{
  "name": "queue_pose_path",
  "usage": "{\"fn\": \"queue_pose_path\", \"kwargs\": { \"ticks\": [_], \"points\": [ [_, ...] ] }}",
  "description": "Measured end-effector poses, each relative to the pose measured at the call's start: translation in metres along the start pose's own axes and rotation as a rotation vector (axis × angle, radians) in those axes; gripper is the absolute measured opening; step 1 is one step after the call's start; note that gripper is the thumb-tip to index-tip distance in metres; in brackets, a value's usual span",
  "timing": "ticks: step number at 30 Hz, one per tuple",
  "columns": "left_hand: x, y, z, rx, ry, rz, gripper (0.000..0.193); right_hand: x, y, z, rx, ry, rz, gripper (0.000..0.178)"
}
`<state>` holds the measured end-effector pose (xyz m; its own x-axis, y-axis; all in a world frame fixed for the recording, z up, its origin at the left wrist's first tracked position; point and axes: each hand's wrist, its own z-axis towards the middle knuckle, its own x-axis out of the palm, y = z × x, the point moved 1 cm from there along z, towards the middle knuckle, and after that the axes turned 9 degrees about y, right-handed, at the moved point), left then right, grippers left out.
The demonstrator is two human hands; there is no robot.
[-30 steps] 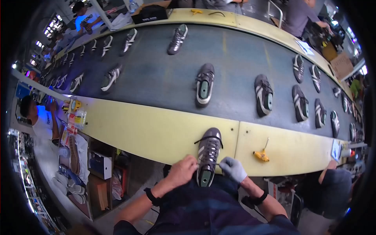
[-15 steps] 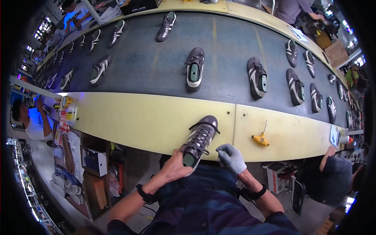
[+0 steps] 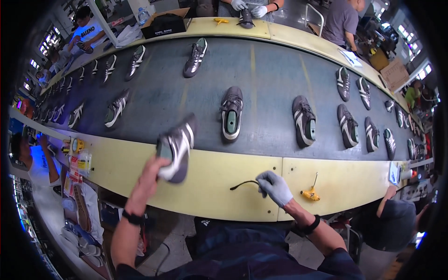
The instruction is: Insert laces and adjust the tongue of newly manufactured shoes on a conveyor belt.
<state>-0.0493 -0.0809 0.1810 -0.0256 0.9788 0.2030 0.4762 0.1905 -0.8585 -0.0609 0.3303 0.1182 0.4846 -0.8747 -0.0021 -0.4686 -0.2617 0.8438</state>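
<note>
My bare left hand (image 3: 148, 177) grips a dark grey and silver sneaker (image 3: 179, 149) by its heel. The sneaker is tilted, with its side stripes showing, above the near edge of the conveyor belt; motion blurs it a little. In my right hand (image 3: 275, 188), which wears a light grey glove, a thin black shoelace (image 3: 243, 184) is pinched, its loose end pointing left over the pale yellow bench (image 3: 196, 191). A small yellow-handled tool (image 3: 311, 193) with a thin metal shaft lies on the bench to the right of that hand.
Beyond the bench runs a dark belt (image 3: 270, 70) carrying several similar sneakers, one of them (image 3: 231, 114) straight ahead. Across it, a gloved person handles another sneaker (image 3: 246, 18) beside an open black box (image 3: 167, 23). Another person (image 3: 387, 214) sits at the right; shelves stand lower left.
My left hand has carried the sneaker left and forward, turning it. A black lace now hangs from my right hand, apart from the shoe. My view has tilted up.
</note>
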Motion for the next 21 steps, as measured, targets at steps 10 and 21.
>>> {"fn": "queue_pose_path", "kwargs": {
  "ticks": [10, 21],
  "points": [
    [-0.025, 0.051, 0.109, 0.056, -0.086, 0.382, 0.064, 0.03, 0.07, 0.215, -0.134, -0.198, -0.321, 0.07],
    [0.106, 0.119, 0.052, -0.043, 0.152, 0.48, 0.049, -0.033, 0.053, 0.123, 0.145, 0.328, 1.02, 0.049]
  ]
}}
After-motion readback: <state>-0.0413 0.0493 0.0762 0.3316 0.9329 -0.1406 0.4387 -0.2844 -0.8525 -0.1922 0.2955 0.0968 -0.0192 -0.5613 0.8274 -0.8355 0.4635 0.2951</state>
